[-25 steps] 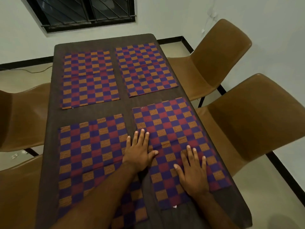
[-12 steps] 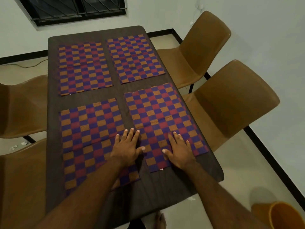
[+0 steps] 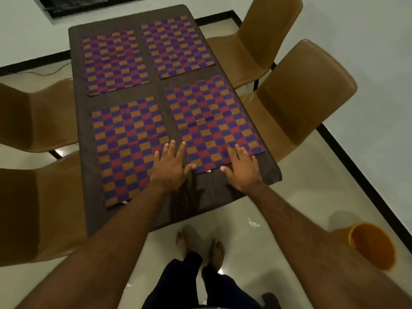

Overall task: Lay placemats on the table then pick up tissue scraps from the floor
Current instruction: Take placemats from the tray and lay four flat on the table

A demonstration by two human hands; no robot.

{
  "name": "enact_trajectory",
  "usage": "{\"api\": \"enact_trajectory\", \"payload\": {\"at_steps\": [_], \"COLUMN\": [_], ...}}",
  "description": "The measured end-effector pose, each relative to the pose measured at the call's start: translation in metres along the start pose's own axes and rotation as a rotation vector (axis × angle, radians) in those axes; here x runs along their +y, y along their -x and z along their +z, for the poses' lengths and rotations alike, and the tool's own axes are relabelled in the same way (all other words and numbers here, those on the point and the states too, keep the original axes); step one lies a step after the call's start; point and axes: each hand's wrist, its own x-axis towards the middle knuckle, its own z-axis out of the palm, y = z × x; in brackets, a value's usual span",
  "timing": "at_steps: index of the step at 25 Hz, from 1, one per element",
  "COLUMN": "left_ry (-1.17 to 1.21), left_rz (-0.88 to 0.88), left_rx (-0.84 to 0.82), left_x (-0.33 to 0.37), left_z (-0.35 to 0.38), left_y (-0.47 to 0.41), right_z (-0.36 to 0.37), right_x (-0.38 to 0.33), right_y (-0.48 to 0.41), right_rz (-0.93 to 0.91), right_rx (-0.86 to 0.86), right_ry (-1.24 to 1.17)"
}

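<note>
Both arms reach out over the near end of the table (image 3: 223, 192). The left hand (image 3: 170, 167) lies flat with its fingers straight and spread across the gap between the near left placemat (image 3: 129, 148) and the near right placemat (image 3: 214, 123). The right hand (image 3: 242, 169) is also flat and grasps nothing, its straight fingers pressing on that near right mat's near edge. A white tissue scrap (image 3: 253, 223) lies on the floor just beyond the table's near right corner, near the person's feet.

Woven cloth placemats (image 3: 214, 121), matt dark tablecloth (image 3: 209, 192), glossy floor (image 3: 278, 210), smooth leatherette chairs (image 3: 298, 103)
</note>
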Motion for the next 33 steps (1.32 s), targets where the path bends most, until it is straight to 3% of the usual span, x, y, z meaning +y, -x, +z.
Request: {"api": "enact_trajectory", "payload": {"at_steps": [9, 21, 33], "left_ry": [-0.029, 0.001, 0.042], "left_rz": [0.12, 0.164, 0.187], "left_rx": [0.114, 0.06, 0.096], "left_x": [0.032, -0.018, -0.012], "left_z": [-0.03, 0.053, 0.028], "left_y": [0.043, 0.159, 0.167], "right_z": [-0.033, 0.054, -0.002], "right_x": [-0.004, -0.024, -0.025], "right_y": [0.061, 0.23, 0.209], "right_rz": [0.052, 0.153, 0.114], "right_rx": [0.126, 0.038, 0.097], "right_ry": [0.016, 0.056, 0.093]}}
